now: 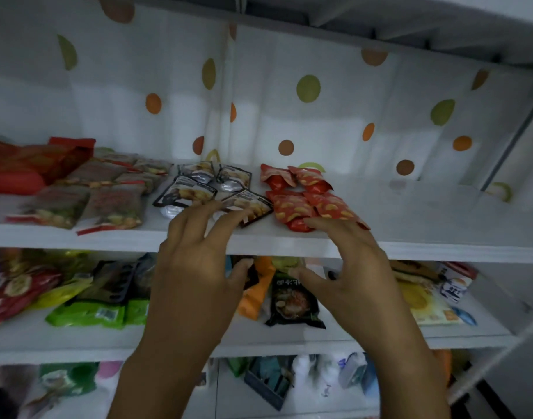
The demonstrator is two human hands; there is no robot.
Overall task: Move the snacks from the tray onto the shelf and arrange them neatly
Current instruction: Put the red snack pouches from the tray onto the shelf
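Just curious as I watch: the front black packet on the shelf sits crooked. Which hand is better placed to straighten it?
Probably the left hand: its fingertips lie over the black packet, while the right hand reaches the red packets beside it.

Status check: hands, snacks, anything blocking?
Left hand open, fingers at the black packets. Right hand open by the red packets. Both groups flat on the shelf. Tray not in view; nothing blocking.
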